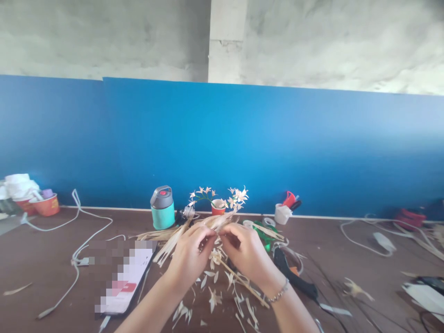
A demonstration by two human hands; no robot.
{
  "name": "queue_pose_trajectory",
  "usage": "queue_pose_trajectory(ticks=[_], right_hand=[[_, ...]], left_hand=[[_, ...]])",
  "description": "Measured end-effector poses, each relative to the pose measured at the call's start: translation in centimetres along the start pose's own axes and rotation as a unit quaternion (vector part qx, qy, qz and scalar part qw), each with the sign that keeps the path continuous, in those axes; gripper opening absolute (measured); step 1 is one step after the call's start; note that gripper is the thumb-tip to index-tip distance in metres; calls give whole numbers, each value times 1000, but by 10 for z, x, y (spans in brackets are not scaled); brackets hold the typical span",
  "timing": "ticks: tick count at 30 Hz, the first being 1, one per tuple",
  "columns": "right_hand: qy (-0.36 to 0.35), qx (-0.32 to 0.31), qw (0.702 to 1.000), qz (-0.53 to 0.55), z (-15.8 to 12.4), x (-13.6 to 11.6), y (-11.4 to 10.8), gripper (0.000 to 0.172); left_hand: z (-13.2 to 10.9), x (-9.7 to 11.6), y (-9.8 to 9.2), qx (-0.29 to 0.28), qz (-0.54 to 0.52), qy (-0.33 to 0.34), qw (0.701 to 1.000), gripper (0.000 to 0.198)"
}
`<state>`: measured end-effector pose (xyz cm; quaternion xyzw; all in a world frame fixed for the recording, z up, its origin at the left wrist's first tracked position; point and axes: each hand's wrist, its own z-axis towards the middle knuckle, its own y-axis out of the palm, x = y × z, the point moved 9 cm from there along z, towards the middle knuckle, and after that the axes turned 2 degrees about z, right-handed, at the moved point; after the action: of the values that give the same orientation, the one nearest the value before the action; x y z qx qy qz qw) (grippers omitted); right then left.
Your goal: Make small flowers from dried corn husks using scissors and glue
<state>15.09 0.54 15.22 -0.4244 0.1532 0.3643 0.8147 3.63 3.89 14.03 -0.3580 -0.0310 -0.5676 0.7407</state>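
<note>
Both hands meet over the middle of the brown table [138, 222], fingertips nearly touching. My left hand [194, 247] pinches with thumb and index finger; what lies between them is too small to make out. My right hand [241, 245], with a bracelet on its wrist, pinches the same way beside it. Pale dried husk strips [220, 222] show just behind the fingertips. Below the hands lie a pale flower [215, 299], several loose petals and a thin tan stick [243, 283]. Behind stands a red paper cup [218, 210] with stems of pale flowers [237, 198].
A teal flask [163, 210] stands behind my left hand, and a phone [130, 282] lies nearer. At right are a black-handled tool [294, 277], tape rolls [268, 222] and a white cup [282, 214]. White cables [78, 236] cross the left side. A blue partition [222, 138] rises behind.
</note>
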Motion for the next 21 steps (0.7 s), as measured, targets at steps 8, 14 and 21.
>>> queue_pose_trajectory(ticks=[8, 14, 21], right_hand=[[4, 7, 1000, 6, 1, 1, -4, 15], [14, 12, 1000, 8, 1, 4, -5, 15], [37, 21, 998, 46, 3, 8, -9, 13]], left_hand=[[4, -2, 2, -28, -42, -32, 998, 11], [5, -6, 4, -37, -52, -47, 997, 10], [6, -19, 1, -33, -140, -130, 981, 12]])
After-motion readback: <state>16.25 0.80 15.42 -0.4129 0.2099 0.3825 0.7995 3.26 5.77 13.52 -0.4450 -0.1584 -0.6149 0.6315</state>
